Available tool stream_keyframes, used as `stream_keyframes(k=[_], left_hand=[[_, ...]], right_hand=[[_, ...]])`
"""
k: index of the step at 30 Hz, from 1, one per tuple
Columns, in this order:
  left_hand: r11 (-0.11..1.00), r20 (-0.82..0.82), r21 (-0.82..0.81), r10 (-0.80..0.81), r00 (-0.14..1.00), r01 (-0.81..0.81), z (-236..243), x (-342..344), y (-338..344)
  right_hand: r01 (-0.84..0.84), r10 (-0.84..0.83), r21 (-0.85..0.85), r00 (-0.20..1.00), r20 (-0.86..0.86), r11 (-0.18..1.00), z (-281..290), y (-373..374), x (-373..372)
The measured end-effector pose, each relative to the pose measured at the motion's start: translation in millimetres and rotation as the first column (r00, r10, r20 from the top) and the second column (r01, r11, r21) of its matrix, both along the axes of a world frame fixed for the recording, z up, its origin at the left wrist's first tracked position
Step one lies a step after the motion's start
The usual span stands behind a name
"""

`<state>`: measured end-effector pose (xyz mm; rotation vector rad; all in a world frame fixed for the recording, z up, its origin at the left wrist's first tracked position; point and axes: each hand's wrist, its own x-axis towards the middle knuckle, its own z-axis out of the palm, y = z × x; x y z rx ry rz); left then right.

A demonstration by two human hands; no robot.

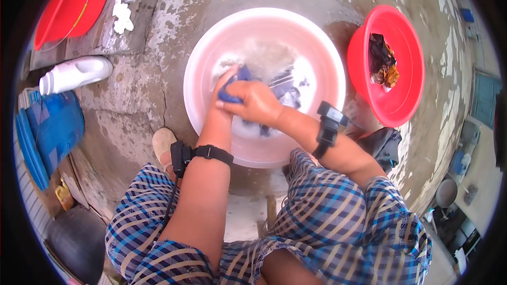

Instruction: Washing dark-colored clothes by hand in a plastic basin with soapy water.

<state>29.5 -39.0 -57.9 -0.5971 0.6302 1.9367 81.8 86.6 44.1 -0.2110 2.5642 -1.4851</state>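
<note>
A large pale pink basin (264, 155) sits in front of me with soapy, cloudy water and soaking cloth (285, 89) in it. Over the middle of the basin both of my hands are closed on a bunched dark blue cloth (229, 95). My left hand (224, 82) is mostly hidden behind the cloth and my right hand (251, 100), which lies across it from the right. Black devices with straps are on both my forearms.
A red basin (401, 53) holding dark and orange cloth stands right of the pink one. At left are a red bucket (63, 13), a white plastic jug (74, 76) and blue containers (53, 132). My sandalled foot (161, 145) rests on the wet, cracked concrete floor.
</note>
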Motion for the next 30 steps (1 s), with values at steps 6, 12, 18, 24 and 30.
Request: stream_keyframes(k=[6,12,18,24,30], left_hand=[[0.932,0.003,-0.339,0.139,0.990,-0.130,37,13,72],[0.873,0.014,-0.422,0.278,0.961,-0.246,27,12,57],[0.982,0.026,0.058,0.179,0.984,-0.180,-6,11,17],[0.953,0.042,-0.183,0.252,0.967,-0.240,24,28,79],[0.888,0.037,-0.401,0.259,0.965,-0.223,18,19,52]], right_hand=[[0.364,-0.364,0.466,0.927,-0.094,0.807,-68,79,-45],[0.543,-0.563,0.194,0.824,0.065,0.817,-124,100,-30],[0.159,-0.158,0.077,0.987,-0.022,0.984,-18,2,5],[0.434,-0.471,0.476,0.881,-0.046,0.765,-73,79,-39],[0.491,-0.482,0.230,0.871,-0.096,0.840,-122,84,-17]])
